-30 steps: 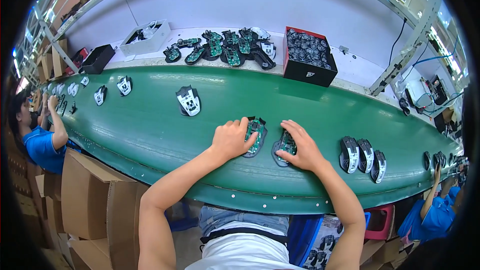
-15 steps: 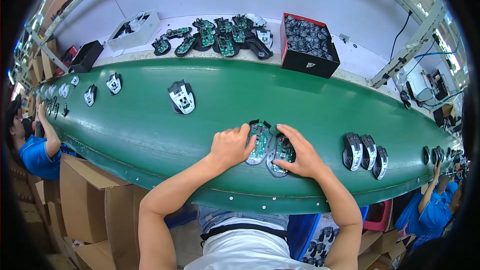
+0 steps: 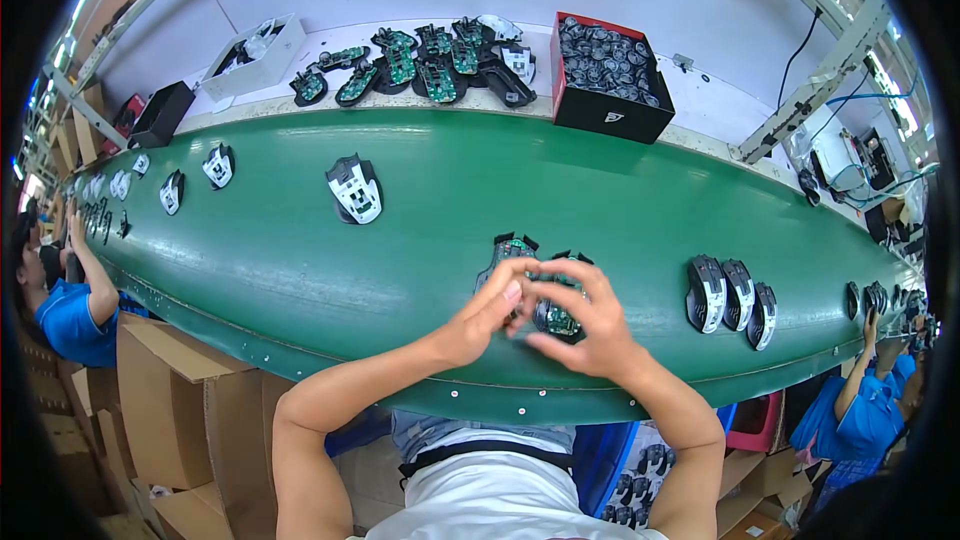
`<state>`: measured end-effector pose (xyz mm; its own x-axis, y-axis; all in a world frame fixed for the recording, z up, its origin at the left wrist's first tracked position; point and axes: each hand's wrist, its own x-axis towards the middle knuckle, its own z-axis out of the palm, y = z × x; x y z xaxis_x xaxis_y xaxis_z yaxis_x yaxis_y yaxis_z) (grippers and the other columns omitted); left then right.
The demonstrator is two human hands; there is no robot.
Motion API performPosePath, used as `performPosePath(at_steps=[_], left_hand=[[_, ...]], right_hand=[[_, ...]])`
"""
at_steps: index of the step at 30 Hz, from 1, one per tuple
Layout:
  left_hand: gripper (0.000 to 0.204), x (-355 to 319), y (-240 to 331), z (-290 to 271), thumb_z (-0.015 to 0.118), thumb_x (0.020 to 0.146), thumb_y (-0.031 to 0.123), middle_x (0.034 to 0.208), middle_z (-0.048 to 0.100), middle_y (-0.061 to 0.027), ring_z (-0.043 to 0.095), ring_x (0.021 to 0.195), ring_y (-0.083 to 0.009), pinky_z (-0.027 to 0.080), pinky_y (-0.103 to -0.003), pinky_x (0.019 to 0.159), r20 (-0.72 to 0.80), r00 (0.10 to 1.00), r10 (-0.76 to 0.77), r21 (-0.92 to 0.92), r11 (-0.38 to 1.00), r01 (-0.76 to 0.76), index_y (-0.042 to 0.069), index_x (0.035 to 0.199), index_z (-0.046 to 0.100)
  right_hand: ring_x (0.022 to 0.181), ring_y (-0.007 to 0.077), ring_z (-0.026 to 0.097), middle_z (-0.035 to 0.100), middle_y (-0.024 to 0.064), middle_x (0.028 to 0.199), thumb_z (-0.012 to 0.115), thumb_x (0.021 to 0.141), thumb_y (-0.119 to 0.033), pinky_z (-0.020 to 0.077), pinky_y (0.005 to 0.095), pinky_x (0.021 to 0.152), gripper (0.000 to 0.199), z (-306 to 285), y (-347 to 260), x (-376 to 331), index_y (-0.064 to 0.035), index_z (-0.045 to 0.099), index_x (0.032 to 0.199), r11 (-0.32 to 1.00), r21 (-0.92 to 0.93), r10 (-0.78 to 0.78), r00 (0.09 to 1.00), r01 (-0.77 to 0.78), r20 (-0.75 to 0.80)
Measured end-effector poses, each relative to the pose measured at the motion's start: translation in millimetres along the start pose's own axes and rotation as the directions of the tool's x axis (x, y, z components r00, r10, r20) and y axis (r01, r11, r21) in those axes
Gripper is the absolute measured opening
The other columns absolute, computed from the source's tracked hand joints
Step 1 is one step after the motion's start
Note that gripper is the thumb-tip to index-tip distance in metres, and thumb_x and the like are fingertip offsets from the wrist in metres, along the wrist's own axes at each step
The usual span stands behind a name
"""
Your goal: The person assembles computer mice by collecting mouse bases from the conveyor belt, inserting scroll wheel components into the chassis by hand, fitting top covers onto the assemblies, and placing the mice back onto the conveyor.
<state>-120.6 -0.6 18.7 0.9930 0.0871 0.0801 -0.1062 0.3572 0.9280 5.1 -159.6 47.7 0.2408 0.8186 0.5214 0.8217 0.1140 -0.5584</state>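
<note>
Two opened computer mice with bare green circuit boards lie side by side before me, the left mouse (image 3: 508,250) partly covered by my fingers and the right mouse (image 3: 562,321) showing between my right thumb and fingers. Over the left mouse my left hand (image 3: 478,328) has its thumb and fingers drawn together; whether something small is pinched there is hidden. My right hand (image 3: 597,325) arches above the right mouse, thumb and fingers apart in a C shape, the fingertips close to those of my left hand.
Assembled mice (image 3: 706,295) stand at right on the green conveyor belt (image 3: 440,175); a white-topped mouse (image 3: 355,190) lies farther left. On the back shelf are circuit-board mouse bases (image 3: 440,80) and a box of dark round parts (image 3: 612,120). Co-workers in blue sit at both sides.
Both hands have lifted from gripping the two mice and come together above them. The left hand has shifted right, its fingers closing. The whole view has shifted slightly.
</note>
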Motion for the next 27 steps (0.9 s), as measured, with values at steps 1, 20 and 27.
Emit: performPosePath(at_steps=[1,20,27], left_hand=[[0.06,-2.2,-4.9,2.2,0.032,0.105,0.048,0.098,0.042,-0.0027,0.041,0.086,-0.0113,0.037,-0.027,0.074,0.039,0.999,-0.026,-0.054,0.998,0.028,0.005,0.147,0.027],[0.085,-6.4,-0.1,1.7,0.041,0.1,0.053,0.159,0.013,-0.0197,0.013,0.149,-0.0303,0.017,-0.041,0.119,0.303,0.948,-0.098,0.1,0.992,0.071,0.0,0.156,0.004],[0.051,-3.2,7.0,-8.3,0.068,0.084,0.014,0.118,0.064,-0.0151,0.065,0.1,-0.031,0.054,-0.04,0.087,0.299,0.826,0.478,0.834,0.289,-0.469,0.004,0.131,0.054]], right_hand=[[0.113,0.0339,0.057,0.057,0.0124,0.127,0.085,0.067,-0.018,0.047,0.046,0.094,0.051,6.5,-2.0,-2.4,-0.0098,0.066,0.113,1.0,-0.013,0.002,1.0,-0.003,-0.017],[0.098,0.0271,0.059,0.065,0.0032,0.104,0.083,0.069,-0.015,0.0494,0.0408,0.083,0.039,-5.3,7.7,-8.3,-0.0113,0.069,0.106,0.996,0.011,-0.088,0.982,0.087,0.168],[0.089,0.0268,0.065,0.071,0.0072,0.091,0.085,0.068,-0.015,0.0518,0.0386,0.081,0.035,-39.7,35.0,-2.8,-0.0061,0.07,0.097,0.979,-0.101,0.17,0.981,-0.179,-0.094]])
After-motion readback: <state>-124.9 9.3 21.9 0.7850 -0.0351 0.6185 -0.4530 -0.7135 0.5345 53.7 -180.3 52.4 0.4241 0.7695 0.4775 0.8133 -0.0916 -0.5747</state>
